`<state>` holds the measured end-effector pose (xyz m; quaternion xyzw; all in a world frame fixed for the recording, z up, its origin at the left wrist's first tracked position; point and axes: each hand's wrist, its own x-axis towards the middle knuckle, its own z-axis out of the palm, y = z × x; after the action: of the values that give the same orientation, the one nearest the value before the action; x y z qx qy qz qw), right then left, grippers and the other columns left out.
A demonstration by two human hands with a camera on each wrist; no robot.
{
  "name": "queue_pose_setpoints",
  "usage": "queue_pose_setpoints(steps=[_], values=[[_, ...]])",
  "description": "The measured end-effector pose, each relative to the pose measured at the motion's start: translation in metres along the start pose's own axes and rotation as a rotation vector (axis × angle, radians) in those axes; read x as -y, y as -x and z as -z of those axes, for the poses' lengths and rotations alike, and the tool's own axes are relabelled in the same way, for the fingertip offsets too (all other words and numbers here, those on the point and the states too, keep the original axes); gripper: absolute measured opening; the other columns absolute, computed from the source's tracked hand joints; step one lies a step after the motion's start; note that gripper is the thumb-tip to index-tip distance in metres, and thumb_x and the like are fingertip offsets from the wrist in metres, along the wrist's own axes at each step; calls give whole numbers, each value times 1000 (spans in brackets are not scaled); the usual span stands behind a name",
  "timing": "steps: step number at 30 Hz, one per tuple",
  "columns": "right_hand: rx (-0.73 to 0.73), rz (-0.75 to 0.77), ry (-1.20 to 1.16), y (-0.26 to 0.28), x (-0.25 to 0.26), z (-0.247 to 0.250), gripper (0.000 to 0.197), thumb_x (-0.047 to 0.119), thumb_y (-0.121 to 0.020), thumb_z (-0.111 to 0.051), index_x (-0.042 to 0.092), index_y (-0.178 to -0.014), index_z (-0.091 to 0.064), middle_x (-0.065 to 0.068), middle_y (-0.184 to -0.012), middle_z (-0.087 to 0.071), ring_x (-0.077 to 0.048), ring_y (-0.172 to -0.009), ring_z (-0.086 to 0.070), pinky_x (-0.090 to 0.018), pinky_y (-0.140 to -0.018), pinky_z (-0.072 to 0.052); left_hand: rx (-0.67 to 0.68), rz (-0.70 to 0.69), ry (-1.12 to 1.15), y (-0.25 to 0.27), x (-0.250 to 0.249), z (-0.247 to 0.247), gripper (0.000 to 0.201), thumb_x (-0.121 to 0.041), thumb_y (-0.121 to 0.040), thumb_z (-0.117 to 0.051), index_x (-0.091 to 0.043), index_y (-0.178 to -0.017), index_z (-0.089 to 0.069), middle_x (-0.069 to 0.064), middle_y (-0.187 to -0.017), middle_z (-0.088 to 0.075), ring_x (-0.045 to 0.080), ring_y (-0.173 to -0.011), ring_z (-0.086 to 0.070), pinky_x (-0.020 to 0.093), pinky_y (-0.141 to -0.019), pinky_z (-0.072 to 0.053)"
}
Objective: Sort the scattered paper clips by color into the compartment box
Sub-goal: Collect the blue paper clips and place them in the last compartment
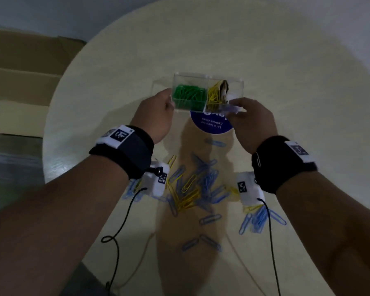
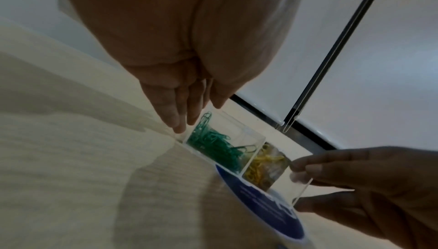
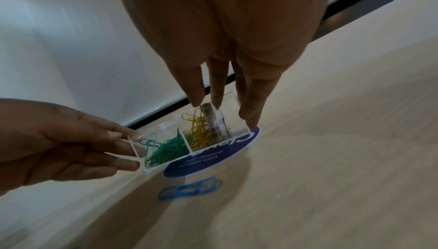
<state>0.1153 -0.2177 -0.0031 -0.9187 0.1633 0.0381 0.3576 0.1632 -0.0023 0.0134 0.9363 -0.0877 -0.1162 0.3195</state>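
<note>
A clear compartment box (image 1: 207, 76) stands on the round table. Its left cell holds green clips (image 1: 189, 95), the middle cell yellow clips (image 1: 215, 96) and a rolled paper (image 3: 213, 122); the right cell looks empty. My left hand (image 1: 158, 112) pinches the box's left end wall, seen in the right wrist view (image 3: 94, 144). My right hand (image 1: 250, 120) grips the right end, thumb and fingers either side of the wall (image 2: 331, 174). Blue and yellow clips (image 1: 192, 189) lie scattered between my forearms.
A round blue sticker (image 1: 212, 123) lies partly under the box. More blue clips (image 1: 256, 218) sit by my right wrist, one loose blue clip (image 3: 189, 187) lies near the sticker. Cardboard (image 1: 24, 92) lies on the floor at left. Thin cables (image 1: 120, 227) hang from both wristbands.
</note>
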Motion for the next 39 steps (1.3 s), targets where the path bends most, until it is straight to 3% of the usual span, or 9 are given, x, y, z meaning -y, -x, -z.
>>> queue_pose_setpoints(steps=[6, 8, 12, 15, 19, 22, 29, 33, 39], values=[[-23, 127, 4, 65, -7, -5, 21, 25, -90, -59, 26, -111, -64, -1, -116, -63, -19, -91, -62, -11, -68, -33, 6, -14, 3, 56, 15, 2, 28, -22, -101, -43, -6, -120, -55, 20, -105, -68, 35, -98, -62, 40, -83, -46], [1, 120, -69, 80, -10, -10, 27, 22, -91, -59, 30, -117, -62, 4, -126, -60, -18, -100, -62, -17, -78, -42, 20, -11, 28, 67, 20, 1, 27, -22, -101, -44, -11, -123, -55, 16, -103, -69, 33, -98, -62, 38, -84, -46], [52, 100, -33, 109, -28, -3, 48, 27, -90, -61, 35, -135, -47, 0, -146, -43, -20, -128, -46, -38, -101, -43, 37, 56, 7, 82, 40, 10, 49, -28, -98, -50, -16, -145, -40, 12, -141, -52, 26, -129, -48, 31, -104, -35], [-134, 32, 148, 156, -58, 14, 51, 25, -73, -76, 22, -122, -60, -15, -117, -57, -34, -110, -55, -48, -96, -45, -91, -10, -175, 116, 73, 22, 46, -35, -88, -55, -15, -129, -58, 17, -119, -57, 37, -110, -56, 41, -100, -43], [-10, -135, 304, 211, -84, 7, 58, 19, -65, -79, 25, -118, -57, -16, -107, -53, -39, -106, -50, -46, -92, -43, -37, 42, -243, 169, 101, 13, 36, -25, -80, -63, -20, -116, -60, 12, -102, -47, 38, -87, -57, 48, -88, -49], [4, -89, 191, 209, -73, -10, 57, 4, -71, -69, 17, -124, -54, -15, -105, -50, -40, -98, -54, -43, -90, -48, 35, -24, -163, 184, 95, -7, 33, -9, -81, -66, -18, -113, -61, 4, -101, -45, 29, -88, -56, 43, -86, -49], [1, 196, 263, 160, -33, -37, 55, 10, -75, -60, 20, -129, -55, -12, -107, -59, -36, -96, -55, -38, -89, -41, 91, -172, -261, 172, 69, -19, 39, -18, -79, -56, -22, -118, -59, 5, -105, -52, 31, -96, -53, 45, -82, -49], [28, 354, 327, 160, -15, -37, 45, 20, -80, -54, 18, -125, -58, -7, -120, -62, -31, -107, -54, -35, -95, -36, 126, -338, -376, 163, 56, -21, 48, -22, -84, -52, -25, -132, -50, 4, -138, -48, 30, -122, -46, 46, -96, -46], [409, 330, 592, 173, -29, -51, 70, 69, -78, -43, 49, -141, -23, -2, -161, 1, -36, -146, 2, -51, -113, -15, 345, -433, -564, 184, 77, -33, 68, -45, -85, -58, -39, -145, -28, 10, -161, -14, 37, -147, -14, 50, -115, -27]])
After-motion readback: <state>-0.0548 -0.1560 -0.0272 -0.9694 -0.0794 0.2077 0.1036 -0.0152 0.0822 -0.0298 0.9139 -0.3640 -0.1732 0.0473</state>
